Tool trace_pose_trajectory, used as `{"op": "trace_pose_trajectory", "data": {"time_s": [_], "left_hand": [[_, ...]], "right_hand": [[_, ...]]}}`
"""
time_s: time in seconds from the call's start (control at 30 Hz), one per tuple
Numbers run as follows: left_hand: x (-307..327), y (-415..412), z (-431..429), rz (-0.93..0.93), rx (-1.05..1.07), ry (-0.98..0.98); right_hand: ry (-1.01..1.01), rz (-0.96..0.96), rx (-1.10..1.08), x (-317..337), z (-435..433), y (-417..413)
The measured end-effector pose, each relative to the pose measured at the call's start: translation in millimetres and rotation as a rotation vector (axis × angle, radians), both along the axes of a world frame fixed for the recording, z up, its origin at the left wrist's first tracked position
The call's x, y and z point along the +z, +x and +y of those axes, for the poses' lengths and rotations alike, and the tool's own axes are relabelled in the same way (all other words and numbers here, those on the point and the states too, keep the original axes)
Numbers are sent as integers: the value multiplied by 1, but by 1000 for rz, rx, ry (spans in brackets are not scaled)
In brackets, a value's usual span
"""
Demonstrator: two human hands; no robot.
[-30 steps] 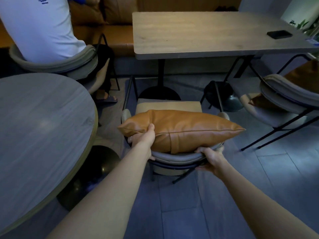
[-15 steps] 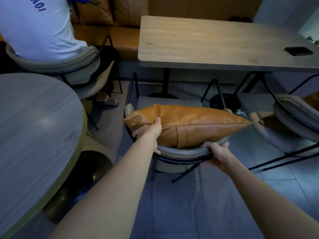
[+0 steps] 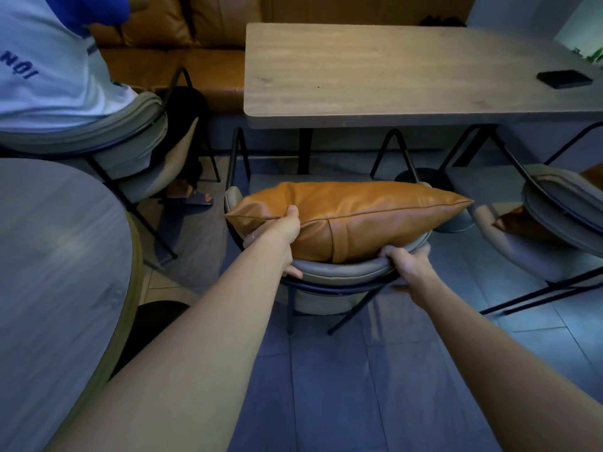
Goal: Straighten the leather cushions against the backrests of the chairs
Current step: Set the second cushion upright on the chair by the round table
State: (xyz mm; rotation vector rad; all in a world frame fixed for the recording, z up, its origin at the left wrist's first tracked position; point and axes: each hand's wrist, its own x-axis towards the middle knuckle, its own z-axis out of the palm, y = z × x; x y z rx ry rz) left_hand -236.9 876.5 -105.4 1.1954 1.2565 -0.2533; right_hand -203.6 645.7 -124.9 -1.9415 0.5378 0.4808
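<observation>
Leather cushion [image 3: 359,216] lies long axis left-right atop the chair backrest [image 3: 342,272], ahead of me; my left hand [image 3: 277,236] pinches its near-left end, my right hand [image 3: 404,265] curls around the backrest rim below.

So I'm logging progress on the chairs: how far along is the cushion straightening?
Nothing looks finished. In hand: the left hand grips the tan leather cushion atop the grey curved backrest, which the right hand holds. Left: seating it, then the slumped cushion on the right-hand grey chair.
</observation>
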Motion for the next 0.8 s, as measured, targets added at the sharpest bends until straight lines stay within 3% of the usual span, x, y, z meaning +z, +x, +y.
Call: {"op": "trace_pose_trajectory", "data": {"time_s": [0.1, 0.23, 0.33, 0.47, 0.6, 0.8], "left_hand": [[6, -13, 1, -60, -5, -44], [21, -44, 12, -152, -121, -121], [20, -60, 28, -155, -161, -116], [21, -65, 39, -223, -104, -64], [21, -61, 34, -355, -11, -133], [26, -56, 23, -390, 23, -160]], "right_hand": [[-372, -182, 127, 2, 8, -17], [-903, -787, 377, -3, 16, -49], [-911, -967, 692, -9, 35, -77], [-1054, -849, 936, -11, 85, -104], [-1272, -757, 912, -16, 103, -106], [-1333, -728, 1085, -11, 87, -90]]}}
